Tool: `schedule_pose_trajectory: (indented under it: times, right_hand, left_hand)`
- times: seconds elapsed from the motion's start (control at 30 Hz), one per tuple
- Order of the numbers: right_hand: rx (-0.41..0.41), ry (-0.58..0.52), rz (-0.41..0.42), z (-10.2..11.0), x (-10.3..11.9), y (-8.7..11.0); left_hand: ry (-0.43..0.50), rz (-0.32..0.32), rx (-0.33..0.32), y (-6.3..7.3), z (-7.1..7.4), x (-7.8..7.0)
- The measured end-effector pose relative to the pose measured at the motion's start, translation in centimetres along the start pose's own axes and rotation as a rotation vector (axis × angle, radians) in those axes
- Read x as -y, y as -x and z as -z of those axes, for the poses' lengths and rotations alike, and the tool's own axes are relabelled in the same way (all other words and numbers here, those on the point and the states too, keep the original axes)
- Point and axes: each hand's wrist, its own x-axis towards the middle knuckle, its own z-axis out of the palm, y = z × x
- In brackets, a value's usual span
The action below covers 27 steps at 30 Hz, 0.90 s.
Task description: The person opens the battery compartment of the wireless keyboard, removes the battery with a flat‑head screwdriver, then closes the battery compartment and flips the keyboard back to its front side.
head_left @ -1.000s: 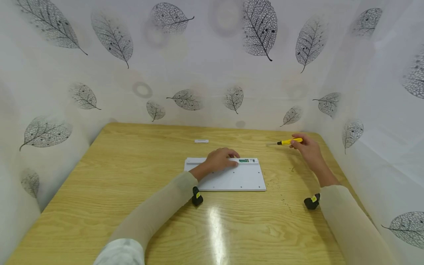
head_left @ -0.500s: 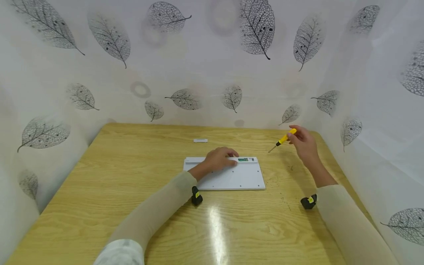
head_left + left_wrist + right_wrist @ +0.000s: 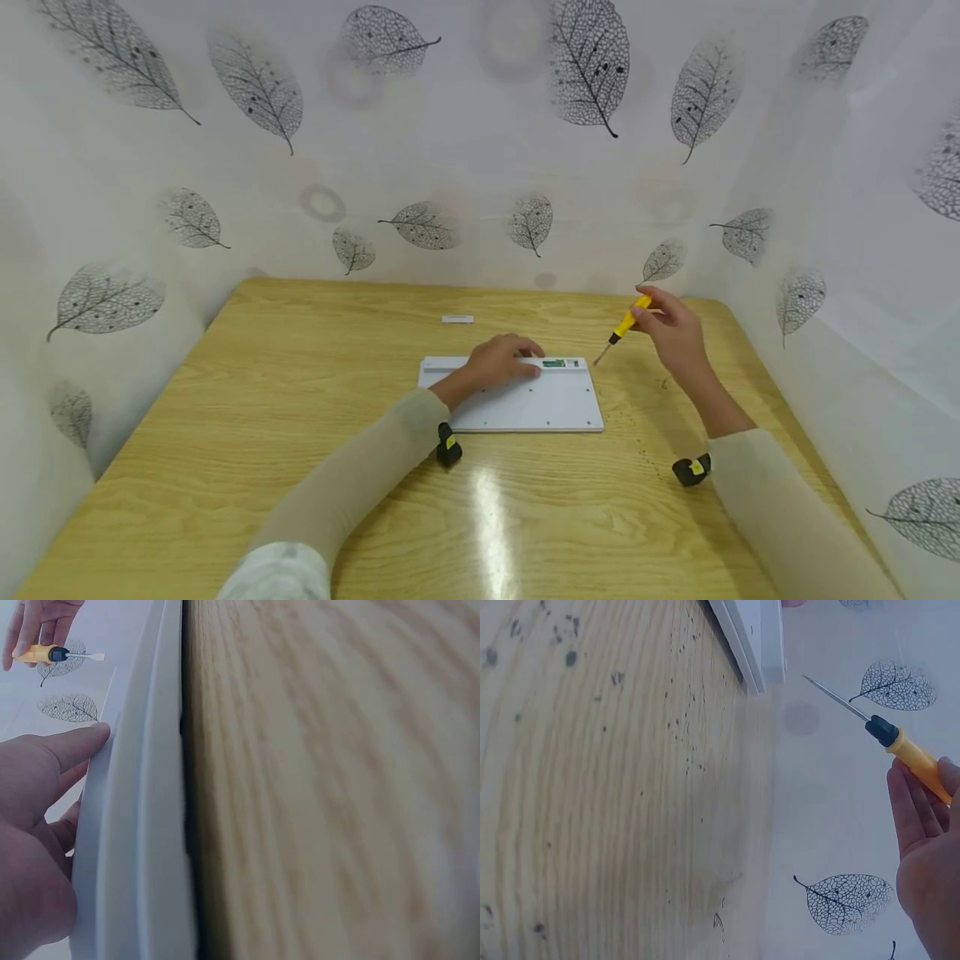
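Observation:
A white keyboard (image 3: 555, 408) lies face down on the table, a raised ridge along its far side. At the ridge's right end an uncovered battery compartment (image 3: 555, 363) shows green inside. My left hand (image 3: 497, 363) holds the ridge beside this compartment, thumb on the near side and fingers over the far edge. My right hand (image 3: 675, 335) pinches a screwdriver (image 3: 628, 320) by its yellow handle, up off the table. The metal tip points down and left, close to the keyboard's far right corner. In the right wrist view the screwdriver (image 3: 919, 765) tip stands apart from the keyboard (image 3: 754, 637).
A small white cover strip (image 3: 457, 319) lies behind the keyboard. The wooden table (image 3: 300, 358) has dark specks right of the keyboard. Leaf-printed curtains (image 3: 465, 125) enclose the back and sides. Each wrist carries a small black camera (image 3: 448, 445).
My right hand has moved left toward the keyboard. The screwdriver has swung from nearly level to tip-down, its tip now near the corner. My left hand stays in place.

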Motion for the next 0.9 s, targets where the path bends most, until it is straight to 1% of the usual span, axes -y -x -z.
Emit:
schedule_pose_trajectory:
  times: [0.13,0.27,0.5,0.67,0.8,0.9]
  right_hand:
    - [-0.010,-0.044,0.013,-0.6,0.3,0.2]
    - [-0.011,-0.063,0.026,-1.3,0.5,0.4]
    - [0.019,-0.043,0.041,-2.3,0.8,0.5]
    - [0.017,-0.024,0.045,-2.8,0.7,0.5]
    - [0.005,-0.048,0.035,-3.2,0.5,0.4]
    - [-0.006,-0.063,0.010,-3.5,0.4,0.4]
  left_hand:
    - [-0.008,-0.001,-0.002,0.1,0.0,-0.1]
    - [-0.007,0.001,0.000,0.2,0.1,-0.1]
    - [0.004,-0.003,0.007,0.1,0.2,-0.2]
    - [0.009,0.000,0.011,0.1,0.1,-0.3]
    - [0.008,0.006,0.011,0.1,0.1,-0.4]
    - [0.007,0.019,0.011,0.2,0.2,-0.6]
